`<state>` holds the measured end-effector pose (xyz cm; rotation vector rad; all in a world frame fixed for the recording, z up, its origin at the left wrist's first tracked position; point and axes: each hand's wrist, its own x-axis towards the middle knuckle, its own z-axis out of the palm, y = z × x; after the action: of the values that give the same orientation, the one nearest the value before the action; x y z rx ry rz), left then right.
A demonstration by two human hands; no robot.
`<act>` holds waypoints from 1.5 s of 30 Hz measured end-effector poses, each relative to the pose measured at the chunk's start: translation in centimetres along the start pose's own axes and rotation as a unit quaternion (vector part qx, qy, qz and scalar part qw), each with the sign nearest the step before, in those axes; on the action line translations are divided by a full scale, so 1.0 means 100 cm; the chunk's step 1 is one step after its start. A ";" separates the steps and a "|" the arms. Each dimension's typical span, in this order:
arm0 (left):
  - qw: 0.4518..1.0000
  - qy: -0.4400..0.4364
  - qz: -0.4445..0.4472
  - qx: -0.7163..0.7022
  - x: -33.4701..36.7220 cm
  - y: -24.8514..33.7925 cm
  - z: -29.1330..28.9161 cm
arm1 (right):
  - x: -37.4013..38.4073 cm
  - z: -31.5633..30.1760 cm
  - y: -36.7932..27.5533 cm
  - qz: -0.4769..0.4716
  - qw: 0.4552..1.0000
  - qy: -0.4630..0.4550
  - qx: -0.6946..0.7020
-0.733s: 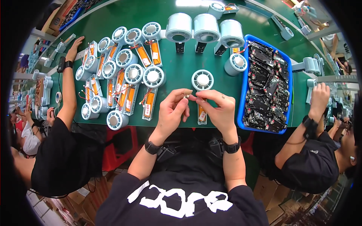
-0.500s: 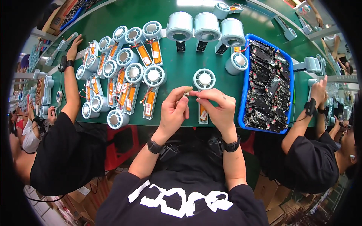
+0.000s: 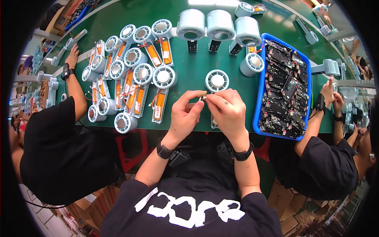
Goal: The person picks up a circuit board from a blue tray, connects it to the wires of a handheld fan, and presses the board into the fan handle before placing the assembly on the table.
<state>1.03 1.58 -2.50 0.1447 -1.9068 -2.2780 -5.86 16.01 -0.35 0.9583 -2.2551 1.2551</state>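
My left hand [image 3: 184, 114] pinches a tiny pale connector-like piece [image 3: 203, 97] between thumb and forefinger. Against that same piece, the fingertips of my right hand [image 3: 229, 112] are also pressed together; what exactly they grip is too small to make out. Both hands are raised over the table's near edge. Just beyond them a light-blue handheld fan [image 3: 217, 80] lies with its round head facing up. Its handle is mostly hidden behind my right hand.
Several similar fans [image 3: 164, 77] with orange batteries in open handles lie on the left. A blue tray [image 3: 258, 114] full of black circuit boards stands on the right. Three fans [image 3: 220, 24] stand at the back. Co-workers' arms [image 3: 75, 89] show on both sides.
The right fingers have moved in closer to the left fingertips and now meet at the small piece. The view has shifted slightly. The co-worker on the left has leaned.
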 end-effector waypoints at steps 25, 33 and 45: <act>0.998 0.031 -0.061 0.003 0.000 0.005 0.005 | 0.000 -0.002 -0.002 -0.031 0.997 -0.026 -0.072; 0.996 0.033 -0.069 0.038 0.001 0.008 0.007 | 0.004 -0.008 -0.006 -0.039 0.989 -0.082 -0.119; 0.994 -0.030 -0.104 0.031 0.004 0.011 -0.003 | 0.017 -0.024 0.004 -0.080 0.978 -0.151 -0.120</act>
<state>0.80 1.06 -1.50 0.2979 -2.0831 -2.3784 -7.28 17.58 1.75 1.2757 -2.4247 0.7897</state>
